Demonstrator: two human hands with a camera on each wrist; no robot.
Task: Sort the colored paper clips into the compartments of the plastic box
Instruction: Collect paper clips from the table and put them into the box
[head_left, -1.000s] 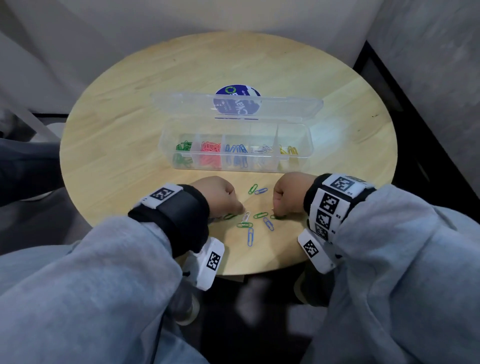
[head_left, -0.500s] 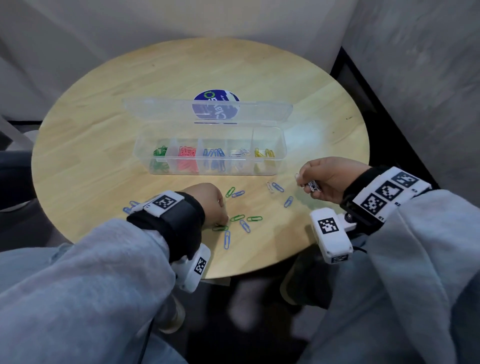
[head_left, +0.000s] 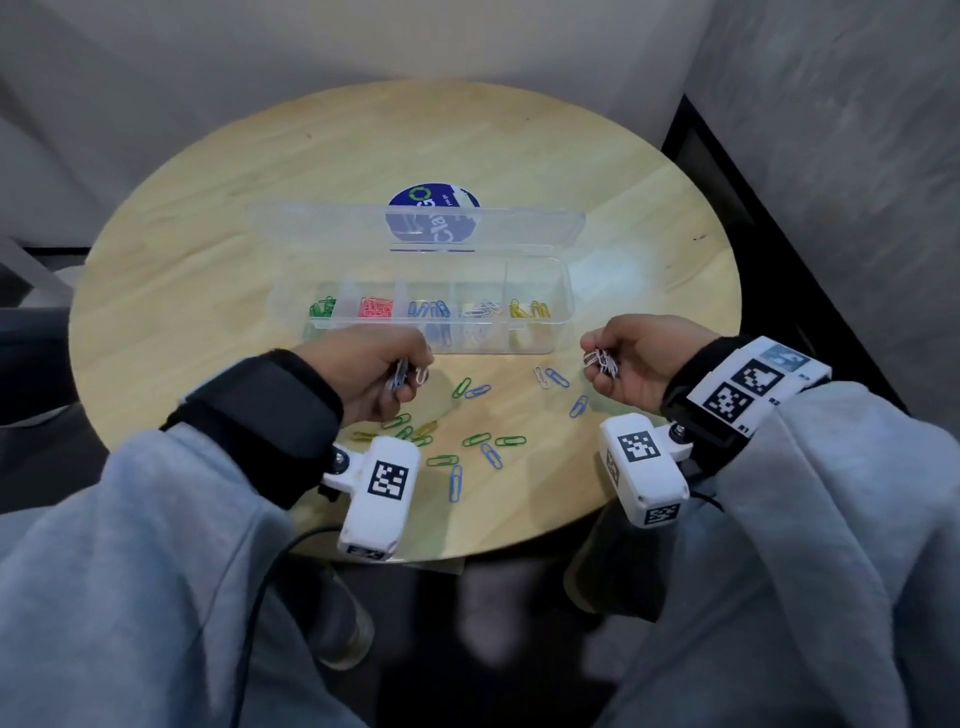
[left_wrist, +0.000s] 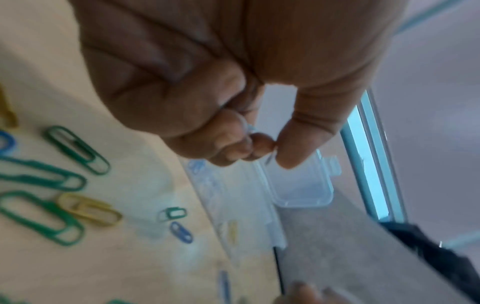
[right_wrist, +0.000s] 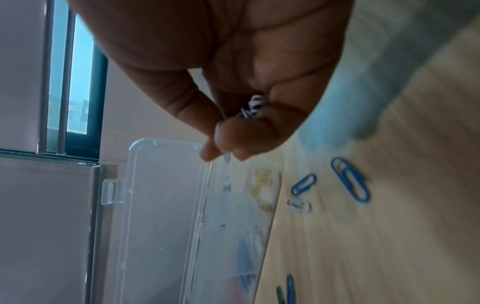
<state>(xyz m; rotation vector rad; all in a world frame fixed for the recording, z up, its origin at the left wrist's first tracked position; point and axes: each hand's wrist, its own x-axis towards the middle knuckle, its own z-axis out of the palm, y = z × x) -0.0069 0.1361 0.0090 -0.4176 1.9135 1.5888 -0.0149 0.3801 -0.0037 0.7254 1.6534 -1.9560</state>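
A clear plastic box (head_left: 563, 291) stands open on the round table, with green, red, blue, white and yellow clips in separate compartments. My left hand (head_left: 382, 371) is raised just in front of the box's left half and pinches a few blue and white paper clips (head_left: 402, 375). My right hand (head_left: 621, 364) hovers at the box's right end and grips a small bunch of white clips (head_left: 601, 361). Several loose green, blue and yellow clips (head_left: 475, 439) lie on the table between my hands. The wrist views show the left hand (left_wrist: 259, 150) and right hand (right_wrist: 223, 152) with fingers curled.
The box lid (head_left: 415, 228) lies open behind the box, over a round blue sticker (head_left: 434, 195). The wooden table (head_left: 208, 260) ends close to my body. A grey wall and dark floor strip (head_left: 753, 208) stand to the right.
Both hands have lifted off the table with clips in them. The right hand moved right and up; the left hand rose toward the box front.
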